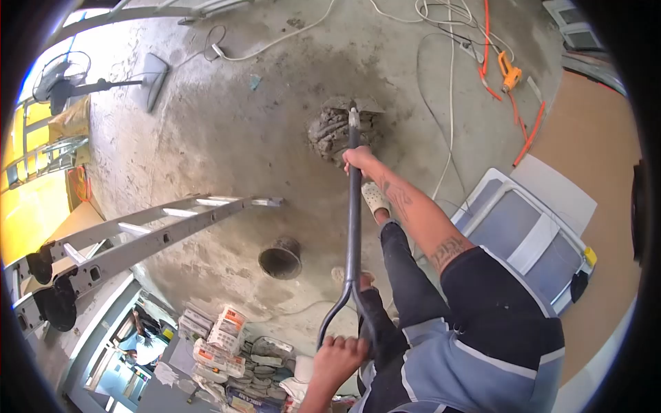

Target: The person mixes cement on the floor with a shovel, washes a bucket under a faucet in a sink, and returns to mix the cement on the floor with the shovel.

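A long dark shovel runs from near my body out to a pile of wet grey mortar on the concrete floor. Its blade rests at the top of the pile, partly in the mortar. My left hand is closed round the grip at the near end of the handle. Farther along, my right hand wraps round the shaft close to the pile. A black bucket stands on the floor to the left of the shaft.
An aluminium ladder reaches in from the left. Bags are stacked at the bottom. An orange tool, hoses and cables lie upper right. A folded platform is at right. A fan stands upper left. Another person appears lower left.
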A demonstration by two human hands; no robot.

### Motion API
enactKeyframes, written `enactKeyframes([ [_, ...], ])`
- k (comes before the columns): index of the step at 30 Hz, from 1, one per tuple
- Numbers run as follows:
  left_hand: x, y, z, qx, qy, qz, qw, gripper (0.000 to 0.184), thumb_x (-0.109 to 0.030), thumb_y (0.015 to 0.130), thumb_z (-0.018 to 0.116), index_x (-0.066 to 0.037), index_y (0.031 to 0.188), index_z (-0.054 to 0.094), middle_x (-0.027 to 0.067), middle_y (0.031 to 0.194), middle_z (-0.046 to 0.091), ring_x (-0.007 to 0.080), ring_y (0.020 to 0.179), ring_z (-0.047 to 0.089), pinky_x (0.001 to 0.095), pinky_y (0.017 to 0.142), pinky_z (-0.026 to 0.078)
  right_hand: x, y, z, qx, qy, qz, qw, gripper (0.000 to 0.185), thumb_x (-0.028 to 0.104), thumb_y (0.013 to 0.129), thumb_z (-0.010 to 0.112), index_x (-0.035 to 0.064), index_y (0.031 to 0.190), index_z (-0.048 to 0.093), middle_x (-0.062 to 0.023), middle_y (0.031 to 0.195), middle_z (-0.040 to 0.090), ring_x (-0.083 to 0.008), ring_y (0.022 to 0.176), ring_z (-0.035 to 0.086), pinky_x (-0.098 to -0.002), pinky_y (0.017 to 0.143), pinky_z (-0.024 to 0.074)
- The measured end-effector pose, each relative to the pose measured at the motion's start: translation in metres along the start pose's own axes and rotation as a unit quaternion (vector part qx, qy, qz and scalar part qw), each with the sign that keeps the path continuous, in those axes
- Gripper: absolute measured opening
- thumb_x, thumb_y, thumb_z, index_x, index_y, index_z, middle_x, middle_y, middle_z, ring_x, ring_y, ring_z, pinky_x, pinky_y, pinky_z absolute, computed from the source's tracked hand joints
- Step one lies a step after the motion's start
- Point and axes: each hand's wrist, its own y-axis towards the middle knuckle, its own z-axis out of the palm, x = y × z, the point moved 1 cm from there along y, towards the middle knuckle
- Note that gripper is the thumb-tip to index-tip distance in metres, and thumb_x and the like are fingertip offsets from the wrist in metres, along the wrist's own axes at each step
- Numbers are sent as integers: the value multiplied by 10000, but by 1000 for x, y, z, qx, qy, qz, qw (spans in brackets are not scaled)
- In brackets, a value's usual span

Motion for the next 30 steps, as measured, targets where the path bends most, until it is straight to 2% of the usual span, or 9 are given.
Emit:
enactKeyframes([
  [5, -18, -50, -23, 68, -21, 6, 997, 93, -198, 748, 570, -134, 815, 567, 6, 655, 565, 170, 588, 590, 332, 574, 419, -34, -46, 15, 11, 74, 65, 995, 72, 11, 695, 534, -58, 714, 525, -126, 566, 516, -240, 445, 556, -390, 399, 454],
  [7, -4, -41, 5, 74, -47, 22, 996, 81, -185, 753, 558, -120, 802, 559, 18, 654, 572, 190, 612, 615, 341, 602, 453, -47, -19, 18, 38, 53, 21, 998, 71, 8, 690, 537, -58, 715, 527, -120, 568, 517, -234, 435, 551, -379, 390, 442],
  [11, 7, -29, 46, 123, -33, 76, 989, 69, -171, 771, 544, -119, 811, 522, 14, 662, 593, 176, 631, 633, 337, 593, 449, -72, -5, 21, -27, 59, 54, 996, 107, 0, 693, 538, 4, 612, 469, -83, 500, 456, -215, 404, 495, -349, 391, 435],
  [14, 19, -60, 34, 23, -60, -29, 997, 66, -185, 744, 569, -136, 747, 524, -4, 637, 568, 171, 606, 601, 339, 571, 418, -73, -15, 44, -19, 120, 22, 992, 97, 10, 696, 550, -4, 632, 478, -77, 509, 466, -206, 405, 505, -362, 386, 433],
  [17, 11, -116, 47, 12, -35, 9, 999, 79, -183, 713, 586, -160, 668, 526, -15, 599, 560, 162, 540, 569, 328, 543, 418, -91, -60, 59, -21, 77, 10, 997, 80, 15, 695, 552, -10, 646, 493, -84, 521, 478, -208, 416, 524, -371, 386, 440],
  [23, 49, -102, 130, 147, -24, 45, 988, 67, -192, 770, 533, -131, 744, 540, 9, 677, 621, 179, 622, 630, 353, 608, 459, -129, -6, 65, -17, 111, 6, 994, 68, 25, 679, 554, 2, 642, 502, -91, 531, 495, -220, 408, 523, -387, 389, 449],
  [25, 50, -112, 133, 89, -17, 18, 996, 66, -187, 748, 564, -126, 741, 539, 0, 662, 598, 182, 594, 606, 353, 590, 444, -144, -15, 67, 29, 97, 12, 995, 70, 22, 682, 550, 14, 638, 497, -89, 524, 487, -222, 408, 519, -381, 390, 448],
  [27, 56, -126, 113, -39, -57, -36, 997, 75, -177, 713, 597, -134, 719, 535, -8, 647, 575, 184, 555, 571, 352, 563, 417, -137, -20, 80, 4, 117, -10, 993, 74, 25, 687, 549, 17, 639, 494, -89, 520, 487, -223, 404, 514, -380, 393, 450],
  [30, 43, -171, 82, -23, -25, -28, 999, 63, -182, 720, 564, -151, 692, 516, -17, 623, 551, 159, 589, 570, 339, 557, 389, -134, -68, 93, 6, 163, -25, 986, 87, 17, 692, 543, 12, 624, 489, -95, 509, 476, -228, 397, 504, -387, 391, 441],
])
